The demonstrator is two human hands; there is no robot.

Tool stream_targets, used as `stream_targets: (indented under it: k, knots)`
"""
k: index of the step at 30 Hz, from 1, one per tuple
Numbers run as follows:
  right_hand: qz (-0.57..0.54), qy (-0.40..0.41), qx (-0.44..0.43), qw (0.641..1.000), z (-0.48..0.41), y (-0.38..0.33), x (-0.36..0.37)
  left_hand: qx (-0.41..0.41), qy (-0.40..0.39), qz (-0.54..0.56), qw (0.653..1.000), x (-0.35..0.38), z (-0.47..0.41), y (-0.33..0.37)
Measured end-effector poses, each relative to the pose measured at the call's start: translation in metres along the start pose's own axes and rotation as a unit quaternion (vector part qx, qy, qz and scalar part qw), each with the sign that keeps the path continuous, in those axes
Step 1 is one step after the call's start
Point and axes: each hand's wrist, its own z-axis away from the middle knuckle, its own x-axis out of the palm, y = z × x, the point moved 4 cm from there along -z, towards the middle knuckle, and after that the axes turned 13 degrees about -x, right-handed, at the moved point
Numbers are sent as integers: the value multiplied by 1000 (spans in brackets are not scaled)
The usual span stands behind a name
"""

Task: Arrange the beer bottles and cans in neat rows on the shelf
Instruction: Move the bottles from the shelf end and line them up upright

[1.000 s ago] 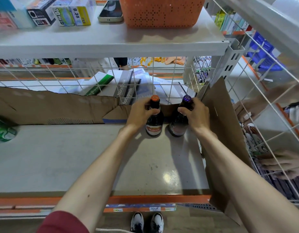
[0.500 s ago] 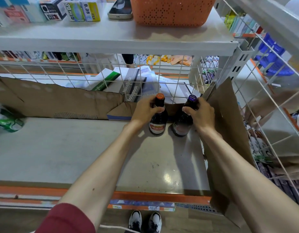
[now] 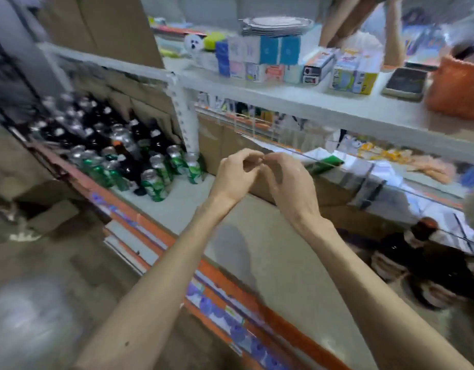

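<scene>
The left hand [image 3: 235, 175] and the right hand [image 3: 287, 182] hang side by side in the air over the shelf [image 3: 259, 236], right of the white post [image 3: 186, 124] and lower in view. The fingers of both are loosely curled, the fingertips of the two hands nearly meeting, and nothing shows in either.

Behind the hands a strip of cardboard [image 3: 219, 140] stands along the back of the shelf, starting just right of the post. Green cans [image 3: 153, 182] stand upright in a loose cluster at the foot of the post and to its left. Behind them, still left of the post, a crowd of dark bottles [image 3: 139, 134] stands mixed with more cans. Far to the right of the post, at the edge of view, stand more bottles [image 3: 428, 252], too smeared to count.

Above and right of the post an upper shelf [image 3: 297, 101] carries small boxes [image 3: 270, 60], a phone [image 3: 406, 84] lying flat and an orange basket [image 3: 457, 92]. The whole view is blurred.
</scene>
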Motion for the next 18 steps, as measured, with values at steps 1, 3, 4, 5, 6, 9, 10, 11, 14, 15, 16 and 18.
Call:
stream_targets:
  k: [1, 3, 4, 5, 6, 9, 10, 11, 14, 15, 16, 18]
  knots:
    - [-10, -32, -22, 999, -15, -21, 29, -31, 46, -7, 998, -45, -4, -26]
    - [-22, -94, -55, 994, -41, -68, 86, -99, 128, -37, 986, -139, -4, -82]
    - [-28, -124, -62, 990, -54, -90, 114, -136, 164, -64, 975, -186, 1, -114]
    - [-33, -149, -66, 986, -66, -112, 140, -176, 195, -92, 960, -234, 10, -144]
    - [-35, -169, -65, 983, -78, -133, 164, -214, 227, -114, 943, -279, 22, -172]
    - [-29, -201, -57, 978, -118, -186, 222, -271, 292, -131, 908, -396, 55, -241]
    - [-28, -208, -54, 976, -130, -202, 238, -276, 295, -136, 905, -426, 61, -258]
    - [-29, -213, -48, 976, -142, -216, 253, -281, 296, -143, 902, -452, 66, -271]
    - [-28, -228, -34, 973, -167, -255, 297, -284, 307, -133, 899, -510, 70, -297]
    - [-31, -235, -32, 971, -172, -268, 313, -285, 306, -128, 899, -522, 68, -304]
    - [-37, -240, -29, 970, -177, -280, 328, -283, 301, -129, 901, -531, 62, -311]
    - [-46, -240, -31, 969, -188, -301, 359, -276, 286, -128, 909, -544, 43, -324]
